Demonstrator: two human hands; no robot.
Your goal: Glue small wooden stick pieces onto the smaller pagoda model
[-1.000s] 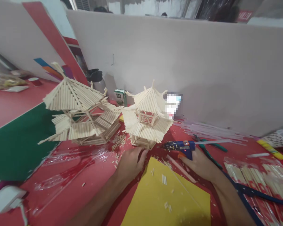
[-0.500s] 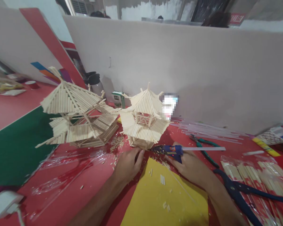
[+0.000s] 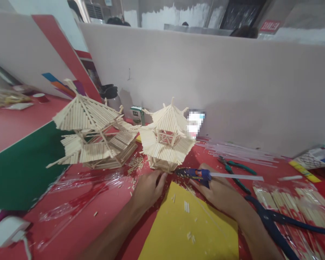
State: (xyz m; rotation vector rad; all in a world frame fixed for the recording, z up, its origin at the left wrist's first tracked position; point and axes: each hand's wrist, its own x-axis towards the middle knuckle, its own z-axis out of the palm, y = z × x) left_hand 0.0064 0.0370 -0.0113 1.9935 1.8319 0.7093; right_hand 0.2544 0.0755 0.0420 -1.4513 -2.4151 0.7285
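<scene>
My right hand [image 3: 215, 189] is wrapped round a blue hot glue gun [image 3: 196, 174], with a long whitish glue stick [image 3: 238, 176] jutting from its back end. The gun's nozzle points left, close to the base of a small two-tiered pavilion made of wooden sticks [image 3: 166, 150]. At the front of that base is my left hand [image 3: 149, 187], thumb and fingers drawn together; whatever lies between the fingertips is hidden. A larger stick pavilion [image 3: 93, 133] stands to the left. Below the hands lies a yellow sheet [image 3: 191, 224] with several short stick pieces on it.
Green-handled pliers [image 3: 234, 173] and large dark-handled cutters [image 3: 271, 215] lie at the right, beside bagged wooden sticks [image 3: 300, 206]. Spare glue sticks [image 3: 238, 151] lie along the white partition [image 3: 219, 72]. A phone [image 3: 195, 122] leans there. A white charger [image 3: 9, 231] is at lower left.
The camera view has shifted slightly, so the background sits a little lower and further right. The glue gun has tipped slightly; both hands stay almost in place.
</scene>
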